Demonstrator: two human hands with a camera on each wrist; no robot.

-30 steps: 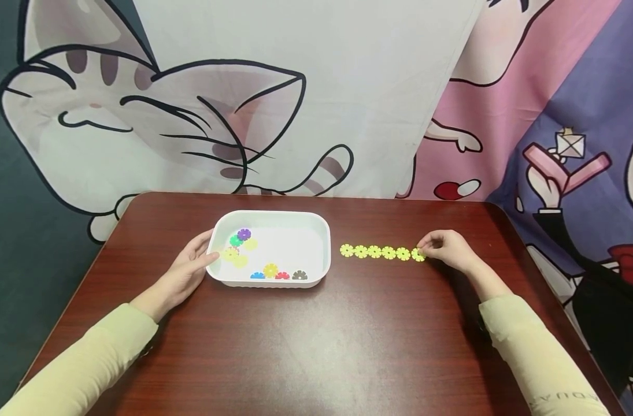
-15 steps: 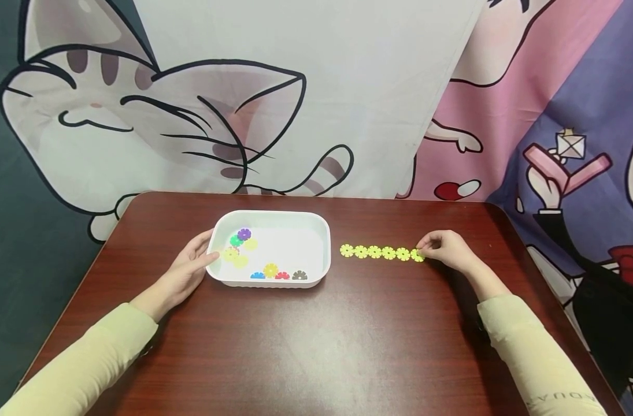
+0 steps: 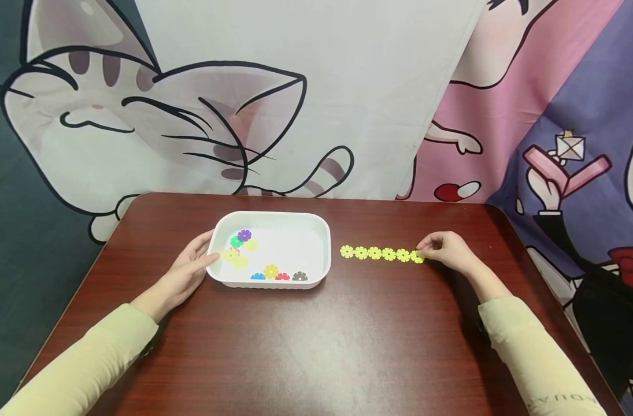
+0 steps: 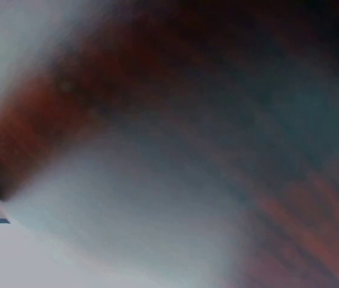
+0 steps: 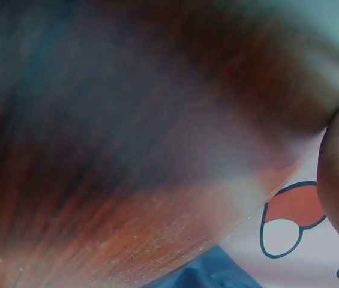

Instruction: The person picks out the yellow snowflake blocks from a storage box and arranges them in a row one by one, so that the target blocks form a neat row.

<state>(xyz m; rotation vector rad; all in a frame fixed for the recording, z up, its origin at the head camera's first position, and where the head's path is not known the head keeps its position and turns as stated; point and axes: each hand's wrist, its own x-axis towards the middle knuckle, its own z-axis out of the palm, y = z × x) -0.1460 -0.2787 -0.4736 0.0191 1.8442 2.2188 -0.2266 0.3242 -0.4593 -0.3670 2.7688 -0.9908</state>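
Observation:
In the head view my left hand (image 3: pixel 187 267) holds the left end of a white plastic tray (image 3: pixel 324 254), thumb over the rim. Inside the tray lie flower-shaped plastic discs: a purple disc (image 3: pixel 244 235), a green disc (image 3: pixel 236 241), several yellow ones, and blue, red and dark grey ones along the near wall. To its right runs a straight row of yellow-green flower discs (image 3: pixel 375 253). At the row's right end my right hand (image 3: pixel 448 250) pinches the last flower disc (image 3: pixel 415 257) between thumb and fingertips. The wrist views show only a sliver of each hand.
The tray and the row rest on a dark reddish-brown table (image 3: pixel 295 346). Right behind its far edge hangs a cloth backdrop (image 3: pixel 378 104) printed with cartoon cats. The table's corners are rounded.
The last disc at the right end has shifted very slightly left with my right fingertips. My left hand and the tray have stayed in place.

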